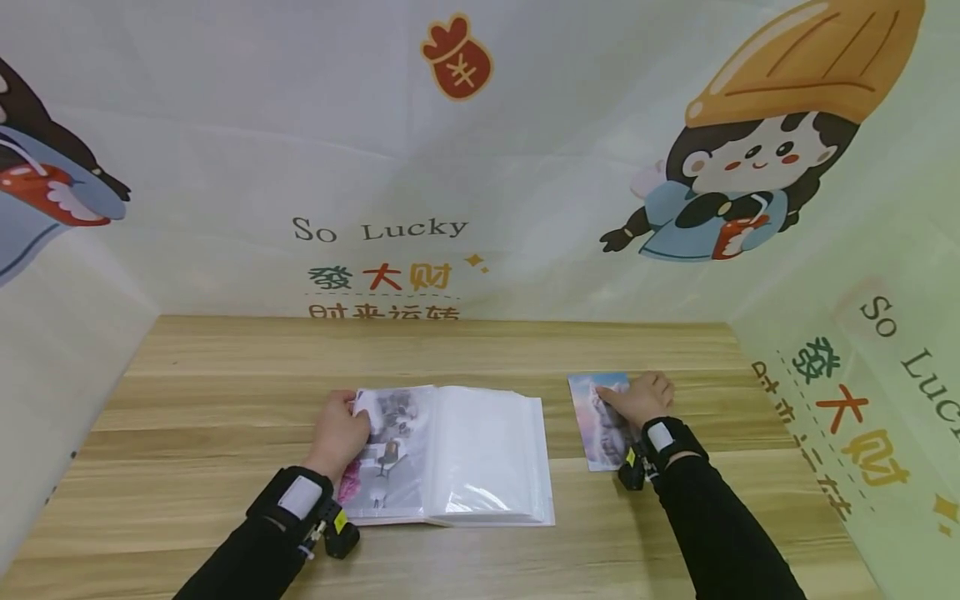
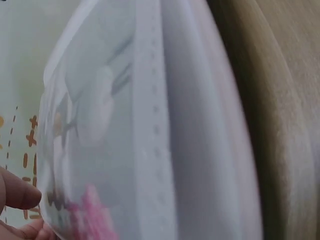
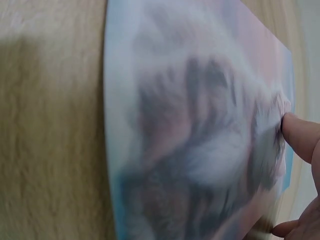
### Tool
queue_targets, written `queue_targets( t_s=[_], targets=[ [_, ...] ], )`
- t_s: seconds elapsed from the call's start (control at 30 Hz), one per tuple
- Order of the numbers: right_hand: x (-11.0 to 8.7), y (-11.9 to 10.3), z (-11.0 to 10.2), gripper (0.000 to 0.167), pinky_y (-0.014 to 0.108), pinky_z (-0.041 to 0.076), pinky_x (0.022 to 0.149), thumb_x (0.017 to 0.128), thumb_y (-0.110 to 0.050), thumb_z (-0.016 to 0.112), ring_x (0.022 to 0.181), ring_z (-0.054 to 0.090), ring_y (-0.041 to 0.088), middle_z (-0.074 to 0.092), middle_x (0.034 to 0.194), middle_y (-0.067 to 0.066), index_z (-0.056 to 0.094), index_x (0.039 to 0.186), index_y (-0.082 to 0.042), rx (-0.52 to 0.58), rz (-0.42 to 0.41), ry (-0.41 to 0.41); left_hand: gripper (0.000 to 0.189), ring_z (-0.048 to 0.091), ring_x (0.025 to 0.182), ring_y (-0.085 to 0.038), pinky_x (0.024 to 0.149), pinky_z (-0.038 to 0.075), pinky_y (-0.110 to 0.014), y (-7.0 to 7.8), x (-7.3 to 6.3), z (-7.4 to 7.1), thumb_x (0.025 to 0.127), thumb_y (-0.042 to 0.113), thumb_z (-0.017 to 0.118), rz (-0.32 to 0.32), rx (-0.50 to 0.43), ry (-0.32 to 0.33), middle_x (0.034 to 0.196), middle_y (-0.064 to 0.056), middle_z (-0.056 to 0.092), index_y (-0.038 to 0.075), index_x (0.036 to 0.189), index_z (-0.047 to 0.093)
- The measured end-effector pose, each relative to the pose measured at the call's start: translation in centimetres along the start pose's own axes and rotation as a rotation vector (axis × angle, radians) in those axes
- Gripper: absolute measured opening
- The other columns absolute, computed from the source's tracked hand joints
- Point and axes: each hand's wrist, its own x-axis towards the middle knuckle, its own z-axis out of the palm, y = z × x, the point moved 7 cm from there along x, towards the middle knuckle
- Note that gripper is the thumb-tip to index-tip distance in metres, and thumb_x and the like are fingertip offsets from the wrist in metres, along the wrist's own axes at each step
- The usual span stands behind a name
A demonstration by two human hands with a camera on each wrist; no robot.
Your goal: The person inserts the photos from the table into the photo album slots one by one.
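Note:
An open photo album lies on the table, its left page filled by a picture and its right page a blank, shiny sleeve. My left hand grips the left edge, thumb over the page. In the left wrist view, that thumb and the fingers below it meet at the page's edge. To the right of the album, a loose photo shows a furry animal against pink and blue. My right hand rests its thumb on this photo, while the other fingers lie past the right edge. The thumb touches the print in the right wrist view.
The wood-grain table runs back to a pale printed backdrop, which also rises along both sides. Each wrist wears a black band with a small camera; the right camera hangs close over the photo's lower right corner.

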Motion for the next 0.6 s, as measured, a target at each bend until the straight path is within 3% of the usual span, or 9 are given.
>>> queue_targets(
  t_s=[0.07,0.13,0.3,0.43,0.6],
  targets=[
    [0.0,-0.1,0.0,0.105,0.063,0.006,0.113,0.088,-0.045,0.057,0.139,-0.005,0.055,-0.003,0.146,0.043,-0.005,0.141,0.022,-0.002,-0.001,0.013,0.049,0.048,0.111,-0.048,0.096,0.041,-0.052,0.4,-0.3,0.1,0.087,0.005,0.043,0.014,0.055,0.031,0.117,-0.041,0.048,-0.022,0.127,0.036],
    [0.1,-0.1,-0.1,0.105,0.062,0.007,0.114,0.087,-0.045,0.058,0.138,-0.001,0.055,0.001,0.145,0.044,-0.002,0.14,0.023,-0.007,0.0,0.032,0.054,0.039,0.115,-0.052,0.1,0.035,-0.054,0.9,-0.5,0.3,0.085,0.006,0.046,0.033,0.089,0.072,0.12,-0.042,0.041,-0.024,0.127,0.032],
    [-0.1,-0.3,-0.3,0.102,0.061,0.012,0.112,0.087,-0.046,0.059,0.134,0.009,0.056,0.01,0.141,0.045,0.006,0.139,0.024,-0.041,0.004,0.079,0.06,0.028,0.122,-0.051,0.102,0.029,-0.056,2.8,-1.5,2.3,0.081,0.004,0.051,0.141,0.11,0.13,0.129,-0.04,0.028,-0.023,0.129,0.027],
    [-0.3,-0.6,-0.3,0.099,0.062,0.016,0.11,0.087,-0.044,0.06,0.133,0.011,0.056,0.012,0.14,0.045,0.009,0.139,0.023,-0.025,0.008,0.107,0.062,0.032,0.127,-0.052,0.107,0.03,-0.057,4.3,-2.6,4.7,0.08,0.007,0.056,0.238,0.124,0.101,0.134,-0.039,0.032,-0.021,0.13,0.032],
    [-0.2,-0.6,0.1,0.092,0.062,0.019,0.109,0.088,-0.041,0.059,0.132,0.014,0.056,0.016,0.139,0.044,0.014,0.139,0.022,-0.006,0.003,0.137,0.078,0.02,0.138,-0.051,0.114,0.019,-0.06,4.9,-3.7,7.5,0.084,0.024,0.062,0.256,0.214,-0.032,0.146,-0.039,0.022,-0.02,0.138,0.025]
  ],
)
